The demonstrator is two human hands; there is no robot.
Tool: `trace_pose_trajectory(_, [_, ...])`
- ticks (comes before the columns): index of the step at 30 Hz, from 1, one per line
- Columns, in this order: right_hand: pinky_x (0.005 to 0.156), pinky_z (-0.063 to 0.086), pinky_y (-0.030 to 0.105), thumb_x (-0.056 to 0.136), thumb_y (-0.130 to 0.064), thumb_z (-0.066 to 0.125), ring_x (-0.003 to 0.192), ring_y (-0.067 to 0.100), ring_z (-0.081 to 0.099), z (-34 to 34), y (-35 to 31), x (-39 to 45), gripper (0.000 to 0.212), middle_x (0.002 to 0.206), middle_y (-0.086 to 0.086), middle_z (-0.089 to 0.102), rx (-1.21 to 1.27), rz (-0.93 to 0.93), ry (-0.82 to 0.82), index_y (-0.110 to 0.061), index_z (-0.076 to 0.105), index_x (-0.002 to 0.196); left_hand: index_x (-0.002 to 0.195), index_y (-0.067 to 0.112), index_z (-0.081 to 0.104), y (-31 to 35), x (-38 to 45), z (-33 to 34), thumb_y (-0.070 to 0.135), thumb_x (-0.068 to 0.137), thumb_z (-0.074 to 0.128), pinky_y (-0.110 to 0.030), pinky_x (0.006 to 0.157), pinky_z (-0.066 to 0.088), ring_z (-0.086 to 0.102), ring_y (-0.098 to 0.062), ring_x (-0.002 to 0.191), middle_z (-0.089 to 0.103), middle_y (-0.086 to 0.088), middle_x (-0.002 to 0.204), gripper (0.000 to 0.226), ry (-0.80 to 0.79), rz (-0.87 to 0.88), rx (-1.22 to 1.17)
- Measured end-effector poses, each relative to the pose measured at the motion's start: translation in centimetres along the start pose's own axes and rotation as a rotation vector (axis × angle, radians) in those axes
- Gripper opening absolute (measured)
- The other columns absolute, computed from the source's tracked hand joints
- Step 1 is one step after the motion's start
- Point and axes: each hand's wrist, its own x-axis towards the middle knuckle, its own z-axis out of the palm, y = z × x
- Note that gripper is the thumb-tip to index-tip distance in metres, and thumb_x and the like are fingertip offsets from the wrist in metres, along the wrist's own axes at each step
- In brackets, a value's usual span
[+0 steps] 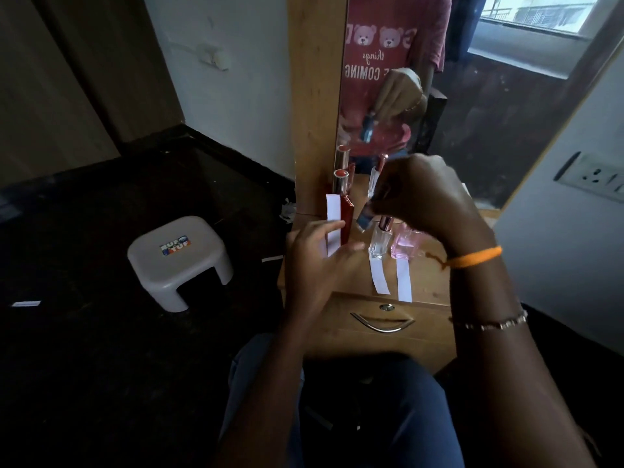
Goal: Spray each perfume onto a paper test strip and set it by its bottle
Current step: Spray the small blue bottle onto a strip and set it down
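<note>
Your knees sit nearest, under the dresser. Your left hand [314,255] pinches a blank strip [333,224] upright to catch spray, by the red bottle [346,214]. Your right hand [429,197] grips a blue bottle [365,217], nozzle angled at it. Clear bottle [379,241] and pink bottle [403,244] already have strips laid below them.

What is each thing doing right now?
Left hand: holding a paper strip upright.
Paper strip: held up.
Right hand: gripping a blue bottle, tilted.
Blue bottle: aimed toward the strip.
Clear bottle: upright, strip in front.
Pink bottle: upright, strip in front.
Drawer: shut.
</note>
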Motion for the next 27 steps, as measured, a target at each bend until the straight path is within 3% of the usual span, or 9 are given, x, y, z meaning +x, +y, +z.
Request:
trace_pose_trajectory(2, [0.063, 0.053, 0.032, 0.068, -0.027, 0.081, 0.072, 0.019, 0.064, 0.5, -0.8, -1.8, 0.018, 0.079, 0.004, 0.071, 0.069, -0.019, -0.050, -0.017, 0.067, 0.073, 0.100, 0.027, 0.067, 0.8, -0.4, 0.0, 0.058, 0.064, 0.062, -0.014, 0.085, 0.038, 0.051, -0.007, 0.105, 0.059, 0.020, 0.103, 0.048, -0.002, 0.112, 0.060])
trace_pose_trajectory(5, [0.053, 0.041, 0.020, 0.069, -0.032, 0.080, 0.066, 0.014, 0.060, 2.4, -0.8, -3.2, 0.025, 0.076, 0.001, 0.069, 0.150, 0.001, -0.095, -0.028, 0.056, 0.062, 0.089, 0.019, 0.066, 1.3, -1.4, 0.4, 0.050, 0.068, 0.062, -0.023, 0.080, 0.047, 0.058, -0.010, 0.095, 0.063, 0.010, 0.096, 0.037, -0.044, 0.129, -0.008])
trace_pose_trajectory(7, [0.056, 0.044, 0.020, 0.069, -0.035, 0.080, 0.068, 0.012, 0.062, 3.4, -0.2, -3.7, 0.026, 0.074, -0.003, 0.068, 0.248, 0.002, -0.057, -0.030, 0.056, 0.061, 0.086, 0.015, 0.064, 1.2, -2.0, 0.7, 0.043, 0.074, 0.058, -0.020, 0.075, 0.046, 0.058, -0.005, 0.087, 0.062, 0.005, 0.090, 0.031, -0.050, 0.101, -0.127])
trace_pose_trajectory(10, [0.065, 0.054, 0.030, 0.073, -0.034, 0.077, 0.069, 0.011, 0.066, 4.3, 0.8, -4.4, 0.017, 0.071, -0.004, 0.070, 0.502, 0.000, 0.033, -0.021, 0.067, 0.068, 0.079, 0.017, 0.057, 0.9, -2.6, 0.9, 0.040, 0.082, 0.055, -0.012, 0.064, 0.038, 0.053, -0.002, 0.074, 0.054, 0.007, 0.077, 0.024, -0.111, 0.080, -0.093])
trace_pose_trajectory(14, [0.066, 0.053, 0.030, 0.073, -0.025, 0.076, 0.065, 0.009, 0.064, 5.5, 1.2, -5.1, 0.012, 0.067, -0.003, 0.068, 0.737, 0.043, 0.077, -0.021, 0.066, 0.067, 0.083, 0.011, 0.059, 0.8, -3.1, 1.5, 0.050, 0.079, 0.047, -0.029, 0.067, 0.047, 0.061, -0.019, 0.077, 0.061, -0.008, 0.081, 0.040, -0.159, 0.010, -0.181])
trace_pose_trajectory(17, [0.074, 0.057, 0.038, 0.073, -0.020, 0.077, 0.072, 0.019, 0.069, 6.1, 1.9, -5.6, 0.007, 0.072, 0.005, 0.072, 0.825, 0.072, 0.059, -0.016, 0.071, 0.074, 0.085, 0.018, 0.059, 0.8, -3.5, 1.9, 0.053, 0.079, 0.039, -0.028, 0.064, 0.049, 0.062, -0.015, 0.074, 0.063, -0.007, 0.083, 0.041, -0.190, -0.031, -0.226])
trace_pose_trajectory(20, [0.078, 0.057, 0.041, 0.075, -0.012, 0.076, 0.077, 0.019, 0.069, 6.4, 2.6, -5.9, 0.007, 0.076, 0.005, 0.073, 0.814, 0.056, 0.059, -0.019, 0.072, 0.075, 0.082, 0.006, 0.058, 0.9, -3.8, 2.1, 0.052, 0.079, 0.036, -0.034, 0.067, 0.045, 0.058, -0.020, 0.075, 0.061, -0.014, 0.080, 0.051, -0.211, -0.037, -0.223])
trace_pose_trajectory(23, [0.075, 0.055, 0.034, 0.076, -0.004, 0.073, 0.074, 0.013, 0.068, 6.1, 3.2, -5.6, 0.020, 0.075, 0.003, 0.072, 0.818, 0.026, 0.043, -0.023, 0.071, 0.073, 0.082, 0.002, 0.056, 1.1, -3.9, 2.2, 0.049, 0.083, 0.038, -0.035, 0.070, 0.046, 0.059, -0.023, 0.077, 0.059, -0.016, 0.081, 0.050, -0.257, -0.054, -0.262])
trace_pose_trajectory(27, [0.069, 0.054, 0.022, 0.077, 0.002, 0.070, 0.067, 0.005, 0.065, 5.8, 3.9, -5.6, 0.019, 0.075, -0.001, 0.070, 0.874, -0.011, -0.019, -0.016, 0.072, 0.083, 0.085, 0.003, 0.056, 1.3, -3.7, 2.5, 0.037, 0.090, 0.042, -0.043, 0.076, 0.051, 0.059, -0.024, 0.072, 0.057, -0.001, 0.073, 0.037, -0.344, -0.126, -0.334])
